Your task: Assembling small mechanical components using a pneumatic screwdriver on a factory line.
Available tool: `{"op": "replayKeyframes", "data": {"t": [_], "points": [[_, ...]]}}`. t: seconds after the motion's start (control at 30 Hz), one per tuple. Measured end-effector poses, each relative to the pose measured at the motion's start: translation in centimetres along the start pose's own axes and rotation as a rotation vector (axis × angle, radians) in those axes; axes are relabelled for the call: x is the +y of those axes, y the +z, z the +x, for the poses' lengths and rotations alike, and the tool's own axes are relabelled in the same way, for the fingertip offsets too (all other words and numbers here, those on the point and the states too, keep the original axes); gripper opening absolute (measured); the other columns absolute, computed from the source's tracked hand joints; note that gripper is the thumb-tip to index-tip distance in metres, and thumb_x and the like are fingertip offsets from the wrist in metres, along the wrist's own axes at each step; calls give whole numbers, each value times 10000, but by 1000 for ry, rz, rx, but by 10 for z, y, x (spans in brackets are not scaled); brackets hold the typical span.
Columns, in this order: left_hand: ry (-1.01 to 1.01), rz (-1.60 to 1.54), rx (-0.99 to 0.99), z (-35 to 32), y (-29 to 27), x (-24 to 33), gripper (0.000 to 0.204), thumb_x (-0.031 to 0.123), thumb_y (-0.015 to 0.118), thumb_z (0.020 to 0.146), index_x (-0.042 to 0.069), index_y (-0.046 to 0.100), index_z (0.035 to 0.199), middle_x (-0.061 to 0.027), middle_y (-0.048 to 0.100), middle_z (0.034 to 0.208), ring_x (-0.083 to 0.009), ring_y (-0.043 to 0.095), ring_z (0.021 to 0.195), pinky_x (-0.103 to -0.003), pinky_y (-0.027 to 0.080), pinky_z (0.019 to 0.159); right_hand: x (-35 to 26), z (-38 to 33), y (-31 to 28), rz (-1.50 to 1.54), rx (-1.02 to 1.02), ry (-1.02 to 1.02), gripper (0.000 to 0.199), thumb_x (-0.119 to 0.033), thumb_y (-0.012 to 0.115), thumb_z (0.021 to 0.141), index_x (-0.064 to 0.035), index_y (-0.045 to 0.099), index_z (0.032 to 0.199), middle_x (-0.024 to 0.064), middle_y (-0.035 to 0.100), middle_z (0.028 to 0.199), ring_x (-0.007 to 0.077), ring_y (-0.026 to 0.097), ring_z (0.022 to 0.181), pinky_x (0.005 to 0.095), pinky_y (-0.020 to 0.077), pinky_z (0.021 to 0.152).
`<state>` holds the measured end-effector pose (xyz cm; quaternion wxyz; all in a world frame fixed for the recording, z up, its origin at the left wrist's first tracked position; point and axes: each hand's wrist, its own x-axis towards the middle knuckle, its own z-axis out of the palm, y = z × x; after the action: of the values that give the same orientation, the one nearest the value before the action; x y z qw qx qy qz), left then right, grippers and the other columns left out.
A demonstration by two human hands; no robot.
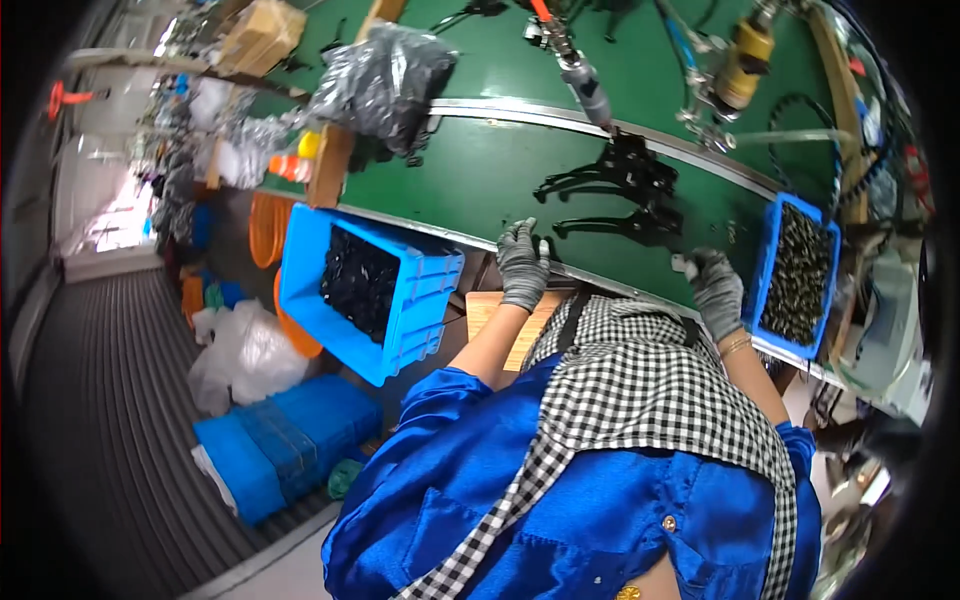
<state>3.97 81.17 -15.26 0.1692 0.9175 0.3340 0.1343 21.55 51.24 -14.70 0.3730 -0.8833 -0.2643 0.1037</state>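
Black levers [640, 224] lie on the green benchtop [455, 180], forward of and between the two hands; the nearest lever lies apart from both. The levers are slender, curved and smooth-looking, broadening at their right ends. The benchtop is flat and lightly glossy. A blue plastic bin [768, 265] at right holds small metallic pieces [798, 275]. The grey-gloved left hand [522, 265] rests at the bench edge, fingers slightly parted, grasping nothing visible. The right hand [717, 290], similarly gloved, is partly curled beside a small white piece [678, 262]; whether it pinches this cannot be determined.
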Motion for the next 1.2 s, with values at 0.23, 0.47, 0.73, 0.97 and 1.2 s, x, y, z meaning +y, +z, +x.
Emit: {"op": "replayKeyframes", "data": {"t": [0.23,0.47,0.73,0.97,1.2], "points": [[-224,-33,69,-19,2,-51,398,163,652,796,82,574,1178,-163,561,1143,-347,526,1074,-448,426,956,-48,18,10,-308,-422,-146,232,-208,645,848,-133,632,1067,109,641,1034,325,612,946,431,499,821],[-387,30,93,-2,-20,-97,358,175,647,796,73,583,1133,-171,562,1127,-356,538,1070,-448,442,936,-13,11,33,-285,-343,-226,276,-238,653,840,-142,614,1096,110,632,1053,336,598,961,449,478,852],[-459,94,127,26,-20,-112,371,217,671,806,78,598,1142,-189,553,1136,-367,532,1084,-427,448,952,-5,15,55,-128,-322,-356,283,-218,647,845,-131,595,1110,107,638,1034,313,604,943,445,470,835],[-498,19,5,66,-38,-147,379,264,646,818,84,601,1148,-218,533,1169,-380,521,1107,-457,435,970,5,6,81,-114,-183,-296,261,-198,648,869,-130,579,1112,100,651,957,288,633,856,388,496,706],[-436,254,117,200,-50,-197,505,379,696,799,80,573,1186,-217,568,1156,-392,538,1081,-482,416,968,-37,14,75,-129,-202,162,261,-143,692,864,-92,571,1090,115,648,832,272,631,693,377,512,657]]}}
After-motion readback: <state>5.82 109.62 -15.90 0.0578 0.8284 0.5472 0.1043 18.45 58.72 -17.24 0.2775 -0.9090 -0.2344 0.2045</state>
